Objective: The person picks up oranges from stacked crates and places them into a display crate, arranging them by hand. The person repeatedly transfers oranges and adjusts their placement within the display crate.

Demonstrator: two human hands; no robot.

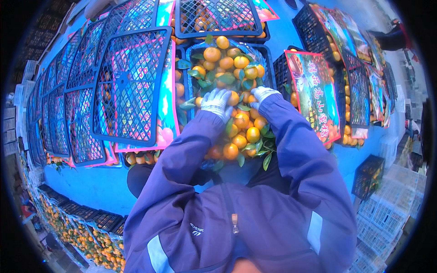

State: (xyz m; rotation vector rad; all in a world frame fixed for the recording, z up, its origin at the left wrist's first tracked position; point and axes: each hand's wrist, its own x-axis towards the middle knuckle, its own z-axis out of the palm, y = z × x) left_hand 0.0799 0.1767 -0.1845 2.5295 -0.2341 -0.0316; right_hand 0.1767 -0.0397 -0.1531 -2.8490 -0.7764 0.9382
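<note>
Before me stands a dark plastic crate lined with clear film and heaped with orange mandarins and green leaves. My left hand, in a whitish work glove, reaches into the left middle of the heap. Its fingers and thumb are about a mandarin. Across from it, my gloved right hand is at the crate's right side, fingers and thumb about another mandarin. Some fingertips are hidden among the fruit. Leafy twigs stick out at the near right corner.
Filled crates with dark lattice lids and printed sheets crowd the left. Another lidded crate adjoins the far side. At right is a crate under a printed sheet. A mandarin heap lies behind left, white crates behind right.
</note>
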